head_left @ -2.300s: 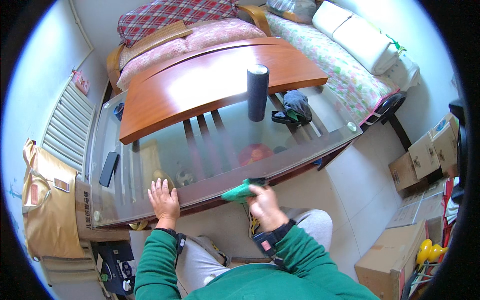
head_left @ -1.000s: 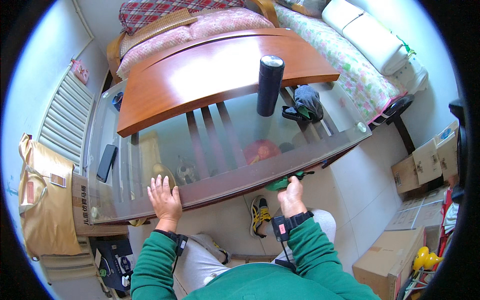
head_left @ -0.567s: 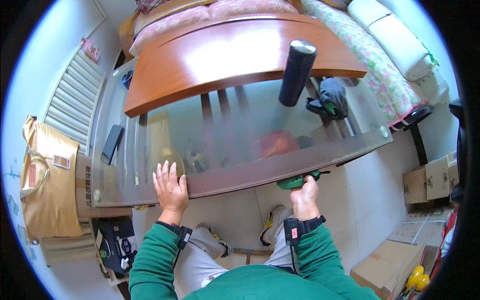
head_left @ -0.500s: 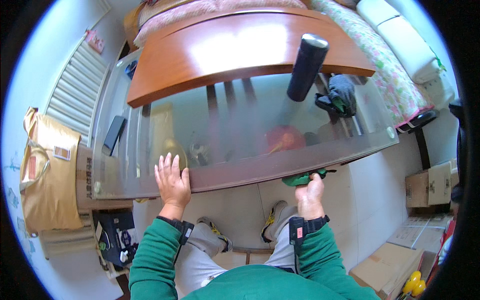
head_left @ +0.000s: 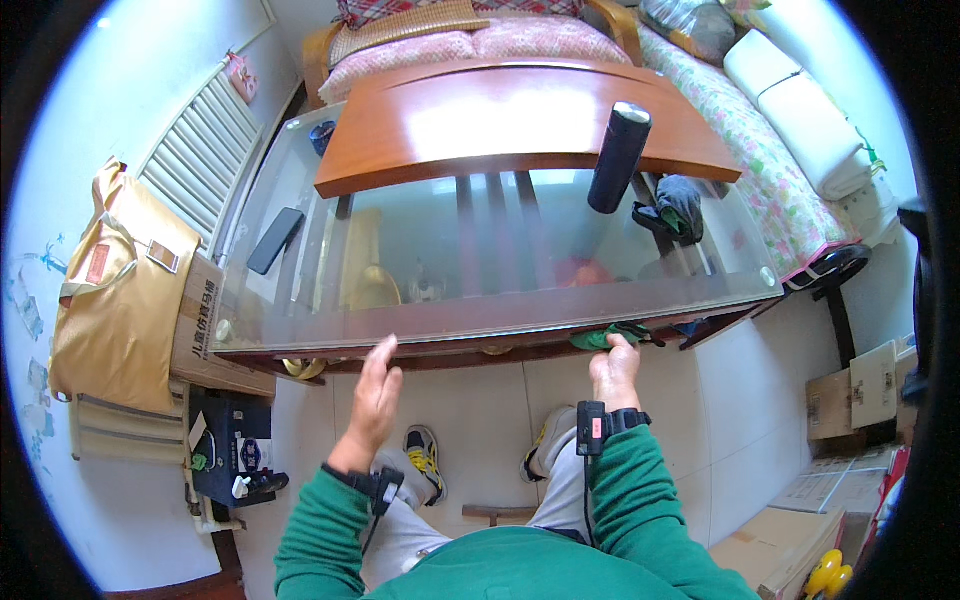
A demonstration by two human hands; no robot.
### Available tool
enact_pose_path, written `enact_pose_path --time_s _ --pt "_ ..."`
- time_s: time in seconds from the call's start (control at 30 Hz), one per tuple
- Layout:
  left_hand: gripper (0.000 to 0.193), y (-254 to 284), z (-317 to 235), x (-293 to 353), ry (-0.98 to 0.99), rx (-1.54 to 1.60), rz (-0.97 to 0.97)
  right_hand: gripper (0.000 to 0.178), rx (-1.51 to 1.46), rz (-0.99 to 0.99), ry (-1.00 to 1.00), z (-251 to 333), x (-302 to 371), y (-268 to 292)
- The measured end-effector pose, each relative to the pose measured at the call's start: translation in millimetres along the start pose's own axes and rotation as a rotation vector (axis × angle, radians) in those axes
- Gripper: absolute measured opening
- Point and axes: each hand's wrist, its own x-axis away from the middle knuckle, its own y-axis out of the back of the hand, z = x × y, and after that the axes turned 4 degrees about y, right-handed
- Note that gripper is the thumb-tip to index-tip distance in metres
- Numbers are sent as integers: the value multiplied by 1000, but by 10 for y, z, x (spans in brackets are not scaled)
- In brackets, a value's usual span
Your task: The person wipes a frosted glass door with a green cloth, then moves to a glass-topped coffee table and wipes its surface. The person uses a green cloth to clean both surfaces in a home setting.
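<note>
- Looking down from the head view, we see our right hand (head_left: pixel 614 368) closed on a crumpled green cloth (head_left: pixel 606 337), soft and bunched, pressed against the front edge of the glass table (head_left: pixel 500 260).
- We hold our left hand (head_left: pixel 377 392) open and edge-on, fingers straight, just below that same front edge, touching nothing and well apart from the cloth.
- We note the cloth sits at our right fingertips, right at the rim of the smooth, hazy glass top, which is framed in dark wood.
- We see a raised polished wooden shelf (head_left: pixel 520 120) across the far half of the table, with a tall black cylinder (head_left: pixel 618 157) standing at its near right edge.
- We find a flat black phone (head_left: pixel 275 240) lying on the glass at the left and a dark bundled rag (head_left: pixel 677 206) at the right.
- We make out pale floor tiles below, a tan bag (head_left: pixel 115 290) by a white radiator (head_left: pixel 200 150) on the left, and a floral-covered sofa (head_left: pixel 780 170) on the right.
</note>
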Motion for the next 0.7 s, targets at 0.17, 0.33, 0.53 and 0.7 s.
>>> enact_pose_path --time_s 0.17,0.33,0.53,0.7 --pt "37 48 178 788 407 299 118 48 15 17 -137 -213 225 -98" --pt "33 -102 465 985 422 233 166 41 51 83 -314 -644 779 -321" --pt "39 7 534 1015 458 -85 315 36 140 197 -537 -1139 1580 -660" --pt "41 43 612 1010 499 -222 494 23 158 269 -720 -1620 2138 -909"
